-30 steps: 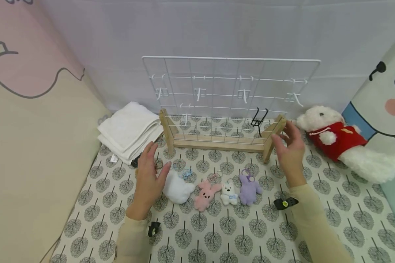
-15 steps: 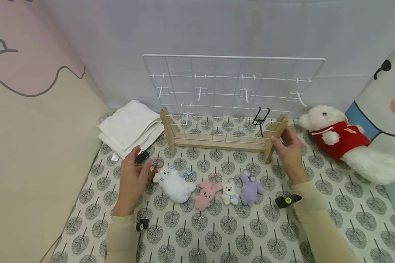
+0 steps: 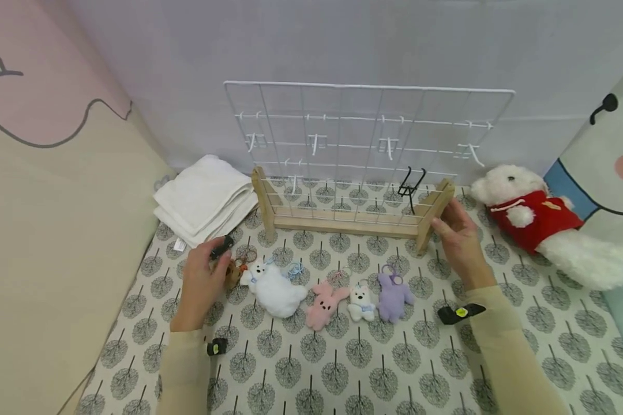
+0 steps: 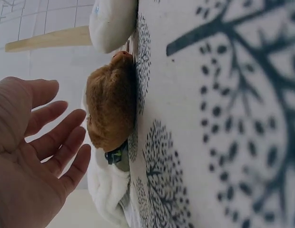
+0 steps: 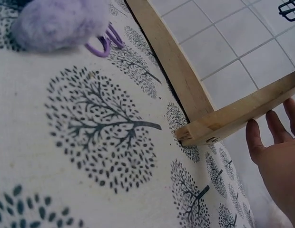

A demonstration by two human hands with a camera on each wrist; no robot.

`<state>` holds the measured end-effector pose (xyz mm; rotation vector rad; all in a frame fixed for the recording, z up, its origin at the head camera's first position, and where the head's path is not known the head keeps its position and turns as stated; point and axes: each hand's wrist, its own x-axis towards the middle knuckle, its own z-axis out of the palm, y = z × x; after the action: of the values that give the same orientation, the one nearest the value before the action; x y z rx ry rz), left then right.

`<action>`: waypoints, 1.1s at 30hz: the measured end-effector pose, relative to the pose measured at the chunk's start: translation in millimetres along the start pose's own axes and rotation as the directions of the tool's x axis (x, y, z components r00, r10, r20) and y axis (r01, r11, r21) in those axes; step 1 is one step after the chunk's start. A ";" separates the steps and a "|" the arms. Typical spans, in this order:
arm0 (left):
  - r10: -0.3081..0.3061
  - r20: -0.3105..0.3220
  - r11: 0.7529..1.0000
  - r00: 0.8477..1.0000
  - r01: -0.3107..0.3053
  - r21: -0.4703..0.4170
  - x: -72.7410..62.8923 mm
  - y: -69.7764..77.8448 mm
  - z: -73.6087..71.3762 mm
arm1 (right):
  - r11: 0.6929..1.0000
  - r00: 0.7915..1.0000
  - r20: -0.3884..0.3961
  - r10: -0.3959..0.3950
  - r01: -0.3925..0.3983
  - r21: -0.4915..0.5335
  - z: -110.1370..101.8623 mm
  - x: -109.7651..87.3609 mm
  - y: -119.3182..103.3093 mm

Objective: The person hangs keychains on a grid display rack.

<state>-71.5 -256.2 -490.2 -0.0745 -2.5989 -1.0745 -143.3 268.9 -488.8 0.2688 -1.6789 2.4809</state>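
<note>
My left hand (image 3: pixel 197 288) hovers with fingers apart beside a brown plush keychain (image 3: pixel 232 275), near the table's left side. In the left wrist view, a gap separates the spread fingers (image 4: pixel 66 154) from the brown plush. Just past the hand lies a small black object (image 3: pixel 221 248). My right hand (image 3: pixel 462 245) holds the right wooden post (image 3: pixel 435 212) of a white wire grid rack (image 3: pixel 342 144), thumb in front and fingers behind. Its fingertips (image 5: pixel 254 135) touch the post's outer side in the right wrist view; the thumb is out of sight there.
Right of the brown keychain lie a white plush (image 3: pixel 280 297), a pink bunny (image 3: pixel 322 308), a small white bear (image 3: pixel 361 304) and a purple plush (image 3: pixel 393 300). Several white hooks and a black hook (image 3: pixel 410 189) hang on the grid. Folded white towels (image 3: pixel 205 196) and a red-clothed toy (image 3: pixel 537 222) flank it.
My left hand has moved left, from over the white plush to beside the brown keychain. The right hand has closed in on the rack's post. The rack appears unmoved.
</note>
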 end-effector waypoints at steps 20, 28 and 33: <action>-0.105 0.308 0.979 0.946 0.044 0.199 34.7 -3.0 16.7 | 0.997 0.999 0.000 0.047 -0.047 -0.067 2.6 2.9 -0.7; -0.157 0.335 0.955 0.929 0.056 0.291 32.5 1.2 23.2 | 0.998 0.999 -0.004 0.048 -0.048 -0.035 0.2 -0.8 1.0; -0.149 0.316 0.953 0.937 0.050 0.299 32.1 4.8 25.7 | 1.000 1.000 0.002 0.019 -0.019 -0.017 -1.2 0.2 2.1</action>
<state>-108.2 -237.3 -493.8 -0.0609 -3.0721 -0.7554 -144.0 269.3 -491.2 0.2553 -1.7105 2.4795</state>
